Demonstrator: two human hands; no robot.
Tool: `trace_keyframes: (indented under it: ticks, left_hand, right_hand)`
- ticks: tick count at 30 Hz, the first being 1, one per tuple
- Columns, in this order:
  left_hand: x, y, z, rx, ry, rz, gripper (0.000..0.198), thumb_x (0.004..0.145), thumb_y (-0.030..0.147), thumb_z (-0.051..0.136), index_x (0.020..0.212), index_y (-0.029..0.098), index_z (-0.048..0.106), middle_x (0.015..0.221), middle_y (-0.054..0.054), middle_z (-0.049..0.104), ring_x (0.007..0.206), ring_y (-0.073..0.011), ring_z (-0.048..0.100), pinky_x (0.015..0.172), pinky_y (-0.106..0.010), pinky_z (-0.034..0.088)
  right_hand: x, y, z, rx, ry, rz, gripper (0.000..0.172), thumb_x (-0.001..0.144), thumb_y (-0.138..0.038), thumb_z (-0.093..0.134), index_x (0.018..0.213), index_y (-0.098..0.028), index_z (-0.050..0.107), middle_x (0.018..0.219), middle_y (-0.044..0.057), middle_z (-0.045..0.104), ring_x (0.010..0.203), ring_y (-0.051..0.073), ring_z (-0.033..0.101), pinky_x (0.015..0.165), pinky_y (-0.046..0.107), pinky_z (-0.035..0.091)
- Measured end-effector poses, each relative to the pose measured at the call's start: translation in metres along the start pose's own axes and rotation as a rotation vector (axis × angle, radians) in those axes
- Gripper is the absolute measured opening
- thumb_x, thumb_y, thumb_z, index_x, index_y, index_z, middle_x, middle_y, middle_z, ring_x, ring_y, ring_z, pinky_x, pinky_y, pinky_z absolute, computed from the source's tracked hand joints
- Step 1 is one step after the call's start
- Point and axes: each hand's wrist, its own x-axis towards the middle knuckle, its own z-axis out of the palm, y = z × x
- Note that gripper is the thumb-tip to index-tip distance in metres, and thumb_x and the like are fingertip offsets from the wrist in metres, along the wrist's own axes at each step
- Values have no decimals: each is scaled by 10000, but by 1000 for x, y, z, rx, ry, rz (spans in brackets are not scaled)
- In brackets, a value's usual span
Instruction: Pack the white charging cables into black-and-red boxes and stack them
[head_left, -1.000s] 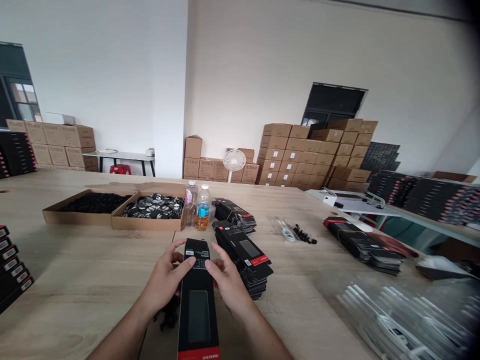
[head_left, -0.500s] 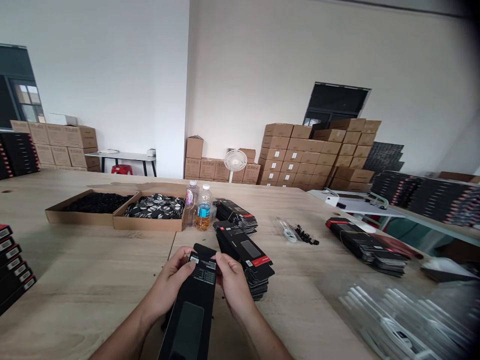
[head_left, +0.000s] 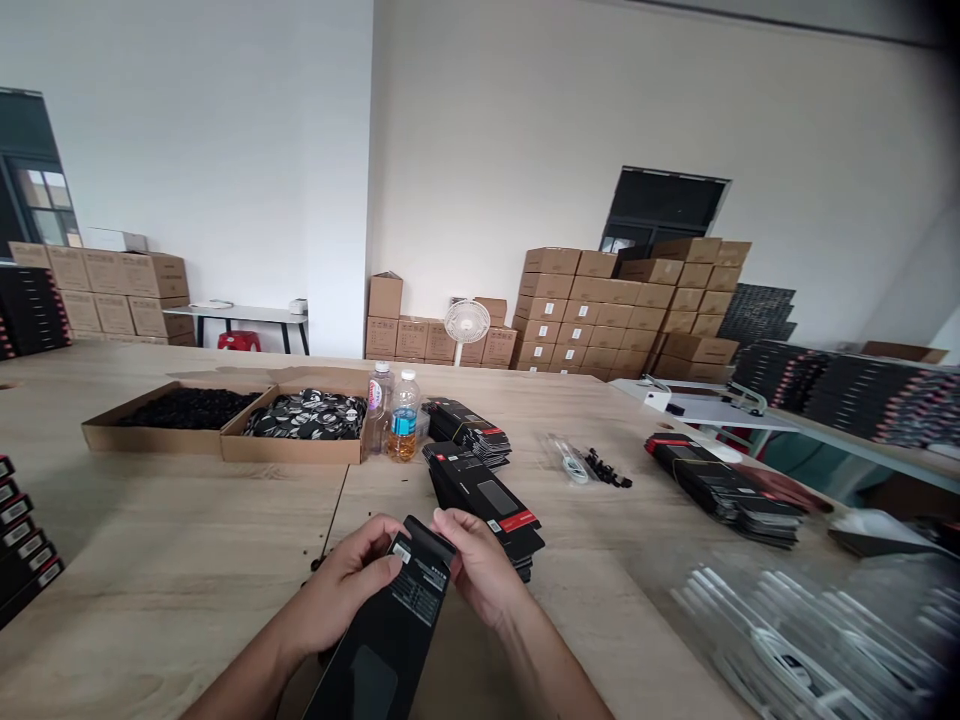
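A long black packaging box (head_left: 397, 630) with a windowed panel and white print is held between my two hands, one end toward me. My left hand (head_left: 349, 580) grips its left edge near the far end, thumb on the white label. At the end flap, my right hand (head_left: 476, 560) pinches the right corner with thumb and fingers. The flap is bent over. Just beyond my right hand lies a stack of flat black boxes (head_left: 484, 500) with red bands. Behind it is another bundle of black boxes (head_left: 469, 430).
Two shallow cartons of small black pieces (head_left: 187, 408) and black-and-white packets (head_left: 307, 415) stand at left. Beside them are two plastic bottles (head_left: 403, 415). Clear bags with white devices (head_left: 795, 650) lie at right, near a banded box bundle (head_left: 720, 490). Stacked black boxes (head_left: 26, 540) edge the left.
The box in my hands has tilted to the right and dropped slightly. Its end flap has been folded over by my right hand. The whole view has shifted a little.
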Motion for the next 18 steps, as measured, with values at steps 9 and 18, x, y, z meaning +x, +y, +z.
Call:
trace_keyframes:
  ticks: [9, 18]
  left_hand:
    - [-3, -9, 3, 32, 73, -41, 572, 941, 439, 538, 1449, 294, 318, 870, 26, 523, 780, -154, 475, 730, -281, 375]
    - [0, -8, 7, -59, 149, 1, 406, 897, 469, 599, 1237, 248, 571, 856, 15, 557, 794, -160, 511, 715, -261, 403]
  right_hand:
    - [-4, -5, 4, -102, -58, 5, 365, 563, -426, 909, 662, -157, 683, 597, -32, 624, 565, 103, 510, 565, 232, 361]
    - [-9, -10, 7, -201, -100, -66, 362, 715, -537, 790, 729, -177, 755, 652, -6, 661, 646, 157, 575, 667, 282, 440]
